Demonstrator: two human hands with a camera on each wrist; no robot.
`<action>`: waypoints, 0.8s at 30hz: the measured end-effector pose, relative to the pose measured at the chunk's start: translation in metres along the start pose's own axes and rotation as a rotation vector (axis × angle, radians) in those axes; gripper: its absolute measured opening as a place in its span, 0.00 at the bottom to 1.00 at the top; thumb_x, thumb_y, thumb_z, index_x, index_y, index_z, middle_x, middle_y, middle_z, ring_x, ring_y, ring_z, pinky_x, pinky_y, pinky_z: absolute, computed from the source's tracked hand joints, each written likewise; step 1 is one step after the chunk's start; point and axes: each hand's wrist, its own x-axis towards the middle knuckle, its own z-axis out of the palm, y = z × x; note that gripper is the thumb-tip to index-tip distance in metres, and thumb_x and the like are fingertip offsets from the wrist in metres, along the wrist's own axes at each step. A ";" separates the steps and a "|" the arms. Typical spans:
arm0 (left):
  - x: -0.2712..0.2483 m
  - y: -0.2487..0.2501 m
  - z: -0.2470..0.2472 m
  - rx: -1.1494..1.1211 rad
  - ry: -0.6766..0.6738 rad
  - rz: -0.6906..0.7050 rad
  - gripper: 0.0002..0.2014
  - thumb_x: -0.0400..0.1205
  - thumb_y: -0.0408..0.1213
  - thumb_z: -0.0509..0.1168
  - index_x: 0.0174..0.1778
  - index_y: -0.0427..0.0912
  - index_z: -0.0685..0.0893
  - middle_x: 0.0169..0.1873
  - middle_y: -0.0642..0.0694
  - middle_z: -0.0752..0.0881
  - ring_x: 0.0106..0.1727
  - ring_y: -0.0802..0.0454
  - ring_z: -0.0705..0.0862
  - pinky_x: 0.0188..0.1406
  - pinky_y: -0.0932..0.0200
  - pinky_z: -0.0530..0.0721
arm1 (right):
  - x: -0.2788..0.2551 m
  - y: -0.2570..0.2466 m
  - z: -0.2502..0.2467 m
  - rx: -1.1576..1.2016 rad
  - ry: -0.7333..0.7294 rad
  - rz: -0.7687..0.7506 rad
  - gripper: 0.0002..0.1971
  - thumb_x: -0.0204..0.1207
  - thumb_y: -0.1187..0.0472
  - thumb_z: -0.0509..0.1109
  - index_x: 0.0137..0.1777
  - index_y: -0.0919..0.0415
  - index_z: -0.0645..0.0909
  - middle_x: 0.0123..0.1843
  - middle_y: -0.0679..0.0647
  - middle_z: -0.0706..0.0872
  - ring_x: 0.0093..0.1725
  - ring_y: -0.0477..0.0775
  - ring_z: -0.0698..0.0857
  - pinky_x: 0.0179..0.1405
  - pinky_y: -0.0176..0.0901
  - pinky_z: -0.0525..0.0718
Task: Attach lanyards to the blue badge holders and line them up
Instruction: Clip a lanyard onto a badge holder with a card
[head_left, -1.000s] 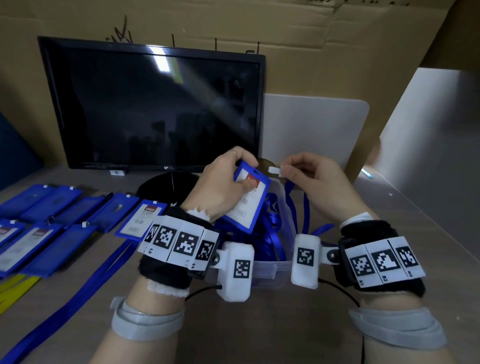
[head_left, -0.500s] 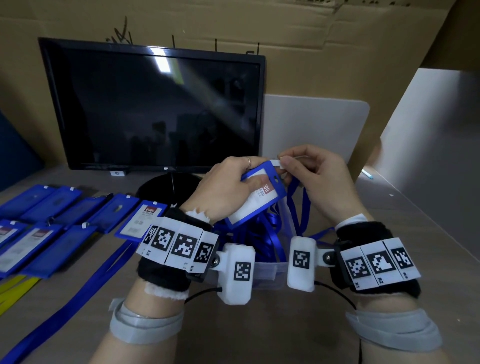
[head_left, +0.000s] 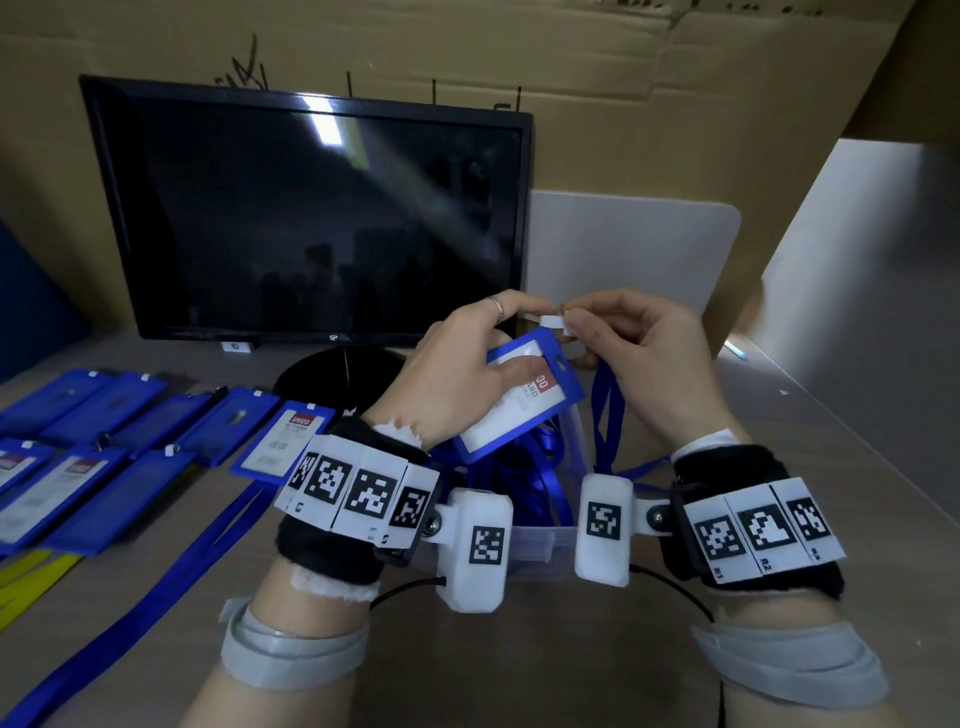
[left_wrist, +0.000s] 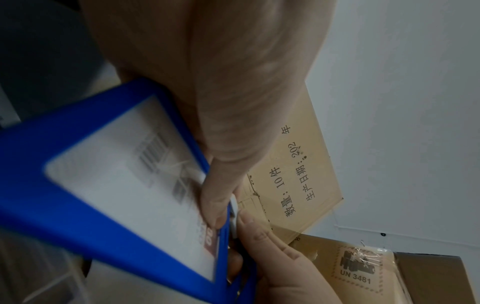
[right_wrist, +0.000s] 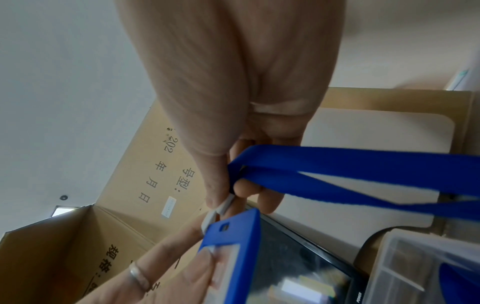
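While held tilted | badge holder (head_left: 519, 400) blue-framed (red-white card) | lanyard (head_left: 602, 415) blue

Smooth plastic badge holder (head_left: 524, 400), woven cloth lanyard (right_wrist: 350, 164), glossy monitor (head_left: 311, 218).

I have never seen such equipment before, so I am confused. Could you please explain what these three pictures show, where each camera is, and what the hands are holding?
No machine works here: a person wears one camera on the head and one on each wrist. The white blocks with black patterns are strapped to the wrists.

The head picture looks down at a table. The left hand holds a blue badge holder. The right hand pinches a small white clip at the holder's top edge; a blue lanyard hangs from that hand. The other two pictures are the wrist cameras, looking along the fingers at the same holder.

On the table lie more blue badge holders to the left, a clear box with lanyards, and a dark monitor behind.
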 end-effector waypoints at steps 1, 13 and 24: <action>0.000 0.000 0.000 0.000 0.000 -0.001 0.19 0.83 0.40 0.72 0.68 0.63 0.80 0.39 0.53 0.93 0.39 0.56 0.91 0.43 0.41 0.91 | 0.000 0.001 0.000 0.000 -0.010 0.007 0.06 0.81 0.61 0.73 0.55 0.58 0.88 0.45 0.49 0.94 0.47 0.47 0.93 0.45 0.40 0.91; 0.001 0.000 0.003 -0.037 0.170 -0.079 0.10 0.79 0.42 0.73 0.53 0.63 0.87 0.34 0.54 0.92 0.40 0.55 0.91 0.46 0.40 0.91 | -0.004 -0.007 -0.004 -0.019 -0.157 0.038 0.10 0.81 0.62 0.73 0.59 0.52 0.88 0.47 0.47 0.95 0.49 0.44 0.93 0.41 0.39 0.91; 0.004 -0.006 0.007 0.038 0.305 -0.121 0.13 0.80 0.44 0.71 0.57 0.68 0.87 0.37 0.58 0.92 0.43 0.57 0.91 0.47 0.47 0.91 | -0.006 -0.009 0.001 -0.114 -0.145 -0.022 0.09 0.74 0.61 0.80 0.48 0.45 0.90 0.41 0.37 0.92 0.44 0.32 0.89 0.39 0.23 0.83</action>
